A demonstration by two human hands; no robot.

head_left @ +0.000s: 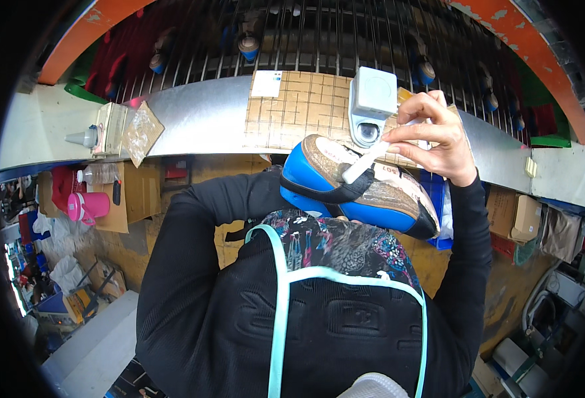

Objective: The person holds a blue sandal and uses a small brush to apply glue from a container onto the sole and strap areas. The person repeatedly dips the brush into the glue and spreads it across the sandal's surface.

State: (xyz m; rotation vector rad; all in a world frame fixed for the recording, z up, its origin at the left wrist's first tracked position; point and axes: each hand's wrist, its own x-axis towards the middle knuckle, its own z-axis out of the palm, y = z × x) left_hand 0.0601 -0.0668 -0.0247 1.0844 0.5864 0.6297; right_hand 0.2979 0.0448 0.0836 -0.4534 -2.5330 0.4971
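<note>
A blue shoe [379,215] is tilted in front of my chest, its brown, cork-like underside [335,149] turned up. A black strap [335,194] crosses it. My right hand [435,132] is closed on a slim white brush [365,164], pinched between thumb and fingers. The brush's broad end is at the shoe's underside, beside the strap. My left arm [223,196] bends in to the shoe's far left end. The left hand is hidden behind the shoe and my clothing, so its fingers do not show. Just beyond the shoe stands a grey container [372,93] with a round opening.
Brown cardboard [292,113] with grid lines covers part of the metal ledge [199,119]. Behind it is a rack of metal rods [335,40], with several blue shoes beneath. A pink mug [87,207] and a clear bottle [100,174] are at left. Cardboard boxes [515,215] stand at right.
</note>
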